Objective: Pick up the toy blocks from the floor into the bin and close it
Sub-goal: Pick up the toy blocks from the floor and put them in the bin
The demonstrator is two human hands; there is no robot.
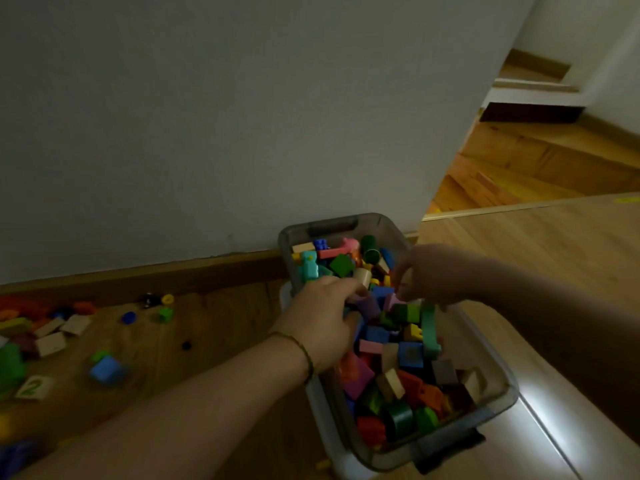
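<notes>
A grey see-through bin stands on the floor by the wall, heaped with coloured toy blocks. My left hand reaches in over its left rim, with fingers and thumb curled round a purple block. My right hand hovers over the bin's middle. Its fingers hang down loosely curled just above a pink block, and I see nothing held in them. More blocks lie on the floor to the left: a blue one, a green tile with a 2, wooden ones.
The bin sits on a white flat panel that sticks out to its right. Dark latches sit at both of its ends. A wall with a wooden skirting board runs behind. Wooden steps rise at the upper right.
</notes>
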